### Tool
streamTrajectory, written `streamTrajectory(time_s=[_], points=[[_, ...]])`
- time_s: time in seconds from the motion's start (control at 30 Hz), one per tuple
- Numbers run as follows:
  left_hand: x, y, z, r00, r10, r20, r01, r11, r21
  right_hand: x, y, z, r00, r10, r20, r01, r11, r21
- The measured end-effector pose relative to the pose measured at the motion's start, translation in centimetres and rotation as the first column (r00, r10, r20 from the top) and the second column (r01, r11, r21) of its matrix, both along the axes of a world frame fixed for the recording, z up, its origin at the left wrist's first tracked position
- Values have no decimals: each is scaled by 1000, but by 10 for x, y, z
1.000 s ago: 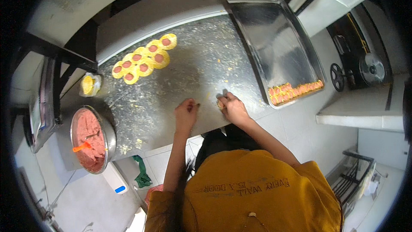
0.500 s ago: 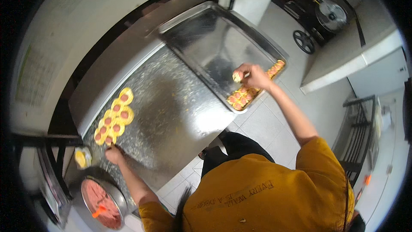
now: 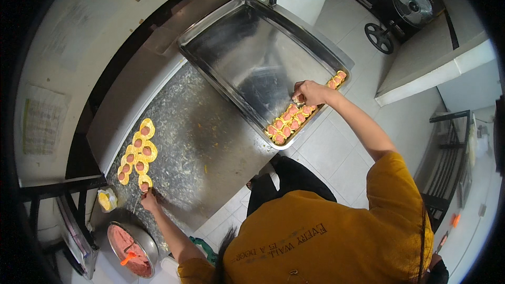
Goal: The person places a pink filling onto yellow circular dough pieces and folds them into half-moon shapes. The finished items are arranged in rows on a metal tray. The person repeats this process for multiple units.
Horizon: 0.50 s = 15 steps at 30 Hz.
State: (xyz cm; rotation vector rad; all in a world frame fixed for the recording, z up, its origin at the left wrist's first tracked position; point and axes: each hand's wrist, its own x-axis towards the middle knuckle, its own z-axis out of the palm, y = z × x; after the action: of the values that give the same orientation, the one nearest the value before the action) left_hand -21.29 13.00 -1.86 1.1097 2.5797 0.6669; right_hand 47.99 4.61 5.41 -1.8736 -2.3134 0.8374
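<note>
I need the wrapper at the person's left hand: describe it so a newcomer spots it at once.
Start at the dark speckled worktop; along its left side lie round yellow wrappers topped with pink filling. Go to the one nearest the metal bowl. That wrapper alone has the left hand touching it.

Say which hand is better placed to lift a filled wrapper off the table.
Left hand, likely: it touches a filled wrapper, while the right hand holds a wrapped piece at the tray.
</note>
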Motion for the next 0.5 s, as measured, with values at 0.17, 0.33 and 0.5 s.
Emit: streamTrajectory(time_s=[0.17, 0.33, 0.5], points=[[-5, -12, -11, 997, -6, -73, 3, 999, -42, -3, -1, 11, 996, 32, -89, -33, 999, -9], [33, -17, 8, 1000, -26, 5, 27, 999, -47, 8, -1, -8, 974, 68, -215, -63, 998, 28], [60, -25, 26, 994, 71, 81, -75, 996, 44, 0, -1, 0, 972, 25, -232, -27, 1000, -7]])
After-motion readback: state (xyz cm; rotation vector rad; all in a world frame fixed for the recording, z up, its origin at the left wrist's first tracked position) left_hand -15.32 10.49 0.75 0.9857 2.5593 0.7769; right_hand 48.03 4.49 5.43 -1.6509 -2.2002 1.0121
